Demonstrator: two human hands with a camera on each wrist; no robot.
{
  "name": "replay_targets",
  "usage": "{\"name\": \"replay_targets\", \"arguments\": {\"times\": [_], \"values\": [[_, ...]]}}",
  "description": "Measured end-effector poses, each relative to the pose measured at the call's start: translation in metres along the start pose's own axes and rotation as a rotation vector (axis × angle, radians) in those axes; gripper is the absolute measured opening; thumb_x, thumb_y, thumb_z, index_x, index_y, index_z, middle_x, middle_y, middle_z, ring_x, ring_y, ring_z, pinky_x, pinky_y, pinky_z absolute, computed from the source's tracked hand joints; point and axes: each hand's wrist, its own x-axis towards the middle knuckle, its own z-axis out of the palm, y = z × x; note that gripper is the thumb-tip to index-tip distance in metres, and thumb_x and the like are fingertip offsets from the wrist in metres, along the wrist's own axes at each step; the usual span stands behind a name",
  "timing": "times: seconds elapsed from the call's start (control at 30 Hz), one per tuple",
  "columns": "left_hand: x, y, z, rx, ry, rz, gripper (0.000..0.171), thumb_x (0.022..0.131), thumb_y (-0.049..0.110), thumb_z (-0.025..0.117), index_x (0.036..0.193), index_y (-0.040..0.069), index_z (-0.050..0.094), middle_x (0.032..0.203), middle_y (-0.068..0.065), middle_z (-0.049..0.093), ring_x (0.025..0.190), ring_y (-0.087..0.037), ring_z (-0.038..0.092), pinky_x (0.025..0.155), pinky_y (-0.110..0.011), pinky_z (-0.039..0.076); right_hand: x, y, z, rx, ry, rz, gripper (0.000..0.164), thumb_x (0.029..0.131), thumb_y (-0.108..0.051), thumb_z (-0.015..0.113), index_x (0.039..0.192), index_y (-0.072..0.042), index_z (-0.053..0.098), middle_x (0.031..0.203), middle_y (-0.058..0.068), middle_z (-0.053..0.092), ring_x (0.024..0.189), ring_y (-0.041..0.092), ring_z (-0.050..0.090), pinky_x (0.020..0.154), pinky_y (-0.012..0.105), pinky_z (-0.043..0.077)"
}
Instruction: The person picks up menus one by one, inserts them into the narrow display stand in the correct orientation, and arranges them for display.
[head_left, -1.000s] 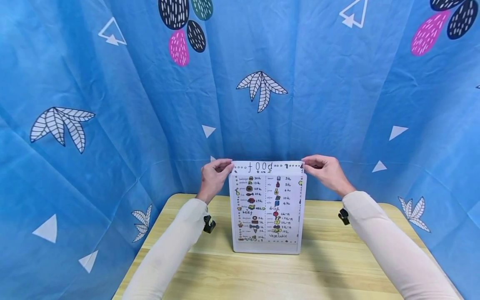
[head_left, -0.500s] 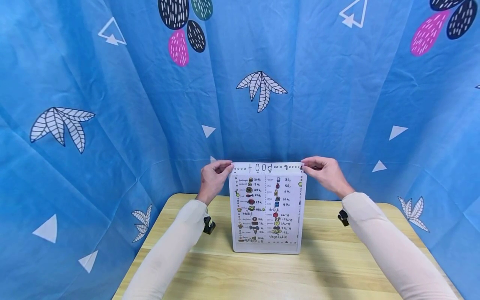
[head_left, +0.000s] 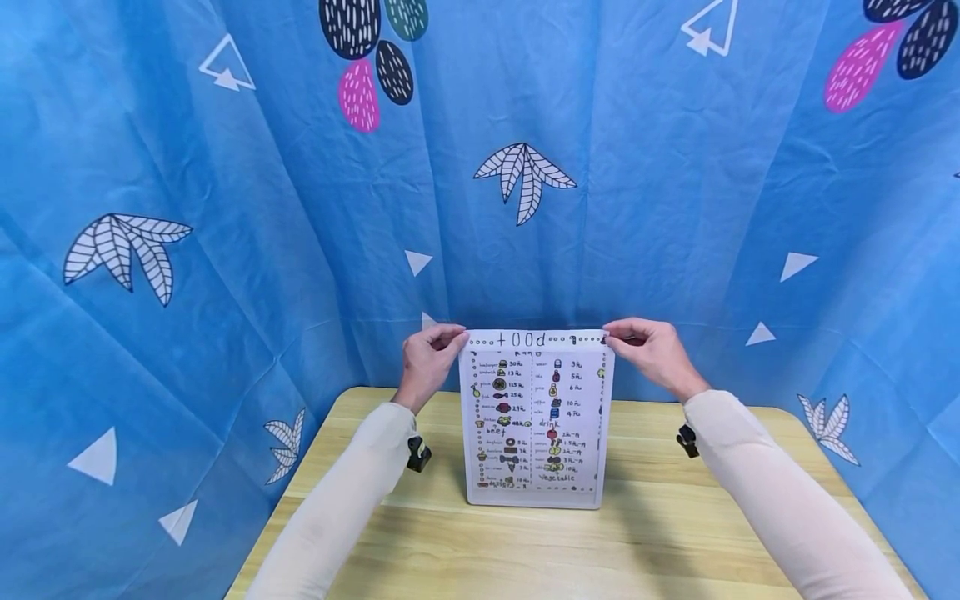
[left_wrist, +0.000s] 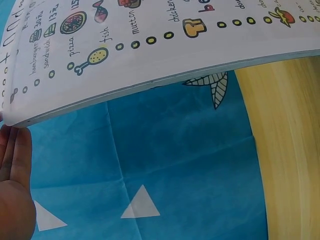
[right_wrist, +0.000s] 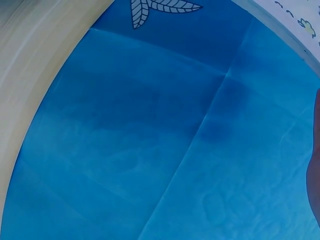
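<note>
A hand-drawn paper menu (head_left: 558, 404), headed "food" with small pictures and prices, stands upright in a white-edged sign holder (head_left: 534, 498) on the table. Its title strip sticks out above the holder's top edge. My left hand (head_left: 429, 362) pinches the paper's top left corner between thumb and fingers. At the top right corner my right hand (head_left: 658, 352) does the same. The left wrist view shows the menu's drawings close up and the holder's side edge (left_wrist: 135, 90). In the right wrist view, only a dark sliver of the right hand (right_wrist: 314, 170) shows at the frame edge.
The holder stands on a light wooden table (head_left: 517, 554) with rounded far corners. A blue patterned curtain (head_left: 525, 267) hangs close behind the table and along both sides. Dark wrist mounts (head_left: 418, 452) sit on both forearms.
Both hands have moved slightly down, and the paper menu has slid lower into the holder, so less of it sticks out above. The holder has stayed in place.
</note>
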Motion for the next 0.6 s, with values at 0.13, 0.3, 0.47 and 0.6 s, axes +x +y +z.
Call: {"name": "replay_targets", "arguments": {"times": [0.13,0.3,0.47,0.6], "values": [[-0.0001,-0.0014,0.0004,-0.001,-0.006,-0.004,0.014,0.092,0.016,0.075,0.1,0.005,0.078,0.09,-0.008,0.075,0.075,-0.018,0.07,0.065,-0.023,0.056,-0.0018,0.0012,0.0006,-0.008,0.001,0.0,0.023,0.094,-0.013,0.071,0.114,-0.001,0.073,0.105,0.016,0.073,0.083,0.008,0.065,0.07,0.017,0.053],[-0.0012,-0.0023,0.0005,0.003,-0.011,-0.007,0.013,0.092,0.016,0.075,0.099,0.005,0.078,0.089,-0.007,0.075,0.075,-0.018,0.07,0.065,-0.023,0.056,-0.002,0.0037,0.0015,-0.009,0.0,-0.008,0.023,0.095,-0.014,0.071,0.113,-0.001,0.073,0.105,0.017,0.072,0.084,0.009,0.065,0.071,0.017,0.053],[-0.0032,-0.0038,-0.0001,0.013,-0.015,-0.011,0.012,0.092,0.016,0.075,0.099,0.006,0.078,0.088,-0.006,0.075,0.075,-0.018,0.07,0.066,-0.024,0.056,-0.003,0.0057,0.0023,-0.011,-0.003,-0.002,0.023,0.095,-0.016,0.072,0.113,-0.001,0.073,0.106,0.016,0.072,0.085,0.009,0.066,0.072,0.016,0.054],[-0.004,-0.0049,0.0,0.01,-0.016,-0.016,0.012,0.092,0.017,0.075,0.098,0.007,0.078,0.086,-0.005,0.075,0.074,-0.017,0.07,0.065,-0.024,0.055,-0.0039,0.0062,0.0031,-0.019,-0.003,0.006,0.025,0.094,-0.018,0.073,0.112,-0.001,0.074,0.106,0.016,0.072,0.085,0.01,0.066,0.073,0.017,0.054]]}}
